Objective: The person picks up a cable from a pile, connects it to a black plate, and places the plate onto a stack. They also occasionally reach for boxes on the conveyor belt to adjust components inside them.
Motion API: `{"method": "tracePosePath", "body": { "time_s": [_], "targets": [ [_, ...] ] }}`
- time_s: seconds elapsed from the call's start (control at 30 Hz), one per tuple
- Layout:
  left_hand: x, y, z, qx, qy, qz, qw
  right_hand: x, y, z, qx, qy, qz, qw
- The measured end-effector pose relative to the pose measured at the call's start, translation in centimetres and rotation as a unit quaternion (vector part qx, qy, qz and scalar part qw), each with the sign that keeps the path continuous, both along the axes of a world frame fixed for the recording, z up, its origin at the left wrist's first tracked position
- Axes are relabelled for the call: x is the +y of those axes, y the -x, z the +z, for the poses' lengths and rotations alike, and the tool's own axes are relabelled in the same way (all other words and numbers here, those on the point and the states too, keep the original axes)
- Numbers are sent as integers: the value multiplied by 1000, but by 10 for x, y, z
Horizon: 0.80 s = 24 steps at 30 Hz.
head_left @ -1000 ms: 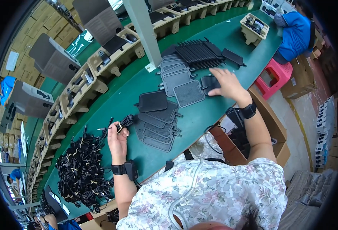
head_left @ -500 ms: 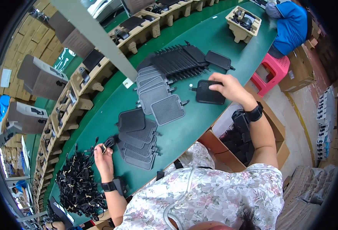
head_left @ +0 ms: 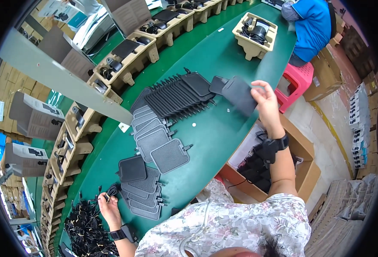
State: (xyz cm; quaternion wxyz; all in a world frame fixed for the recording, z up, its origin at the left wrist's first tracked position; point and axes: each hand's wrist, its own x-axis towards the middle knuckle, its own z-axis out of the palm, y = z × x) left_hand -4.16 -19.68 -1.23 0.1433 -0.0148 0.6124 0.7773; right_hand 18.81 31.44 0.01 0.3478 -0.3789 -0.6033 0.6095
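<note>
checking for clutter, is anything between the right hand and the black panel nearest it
Nothing visible stands between them: the right hand has its fingers on the edge of the blurred black panel. Another panel shows beyond it, on the side away from the hand.

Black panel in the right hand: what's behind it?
Behind the black panel held in the right hand, the left part of another dark panel shows on the green table. The rest is covered.
</note>
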Motion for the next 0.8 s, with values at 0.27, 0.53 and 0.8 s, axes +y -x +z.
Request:
{"method": "tracePosePath", "body": {
  "time_s": [0.27,0.53,0.8],
  "targets": [
    [2,1,0,-5,19,2,1000,25,0,28,43,44,4,998],
    [6,1,5,1,31,7,1000,55,13,15,-325,-461,26,825],
    [-7,0,0,10,27,-16,999,122,78,29,-469,-417,272,730]
  ]
}}
